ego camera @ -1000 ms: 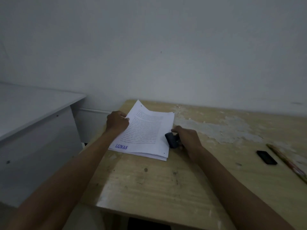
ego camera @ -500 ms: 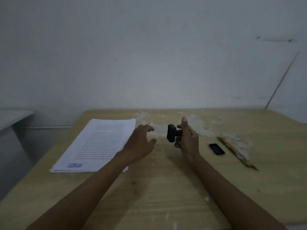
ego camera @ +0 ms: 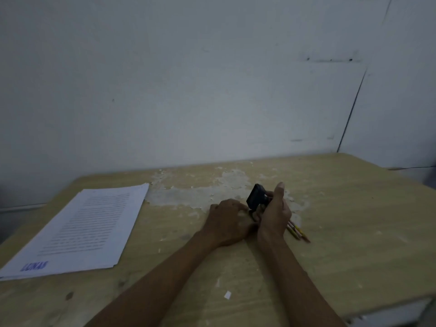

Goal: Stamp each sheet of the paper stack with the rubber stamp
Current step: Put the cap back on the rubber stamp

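A white paper stack [ego camera: 94,223] lies flat at the table's left, its top sheet printed with text and carrying a blue stamp mark [ego camera: 34,265] at its near left corner. My right hand [ego camera: 274,213] holds the black rubber stamp [ego camera: 257,198] tilted above the table's middle, well right of the stack. My left hand [ego camera: 227,220] is beside it with curled fingers. Its fingertips are at a small dark object [ego camera: 253,214] under the stamp. The hands hide whether it grips that object.
Pencils [ego camera: 297,232] lie on the wooden table [ego camera: 354,232] just right of my right hand, partly hidden by it. Peeled pale patches mark the table's far middle. A grey wall stands close behind. A paper scrap [ego camera: 227,295] lies near the front edge.
My left hand left the paper stack and moved right to the stamp. My right hand lifted the stamp off the table and carried it right, over the small dark object beside the pencils.
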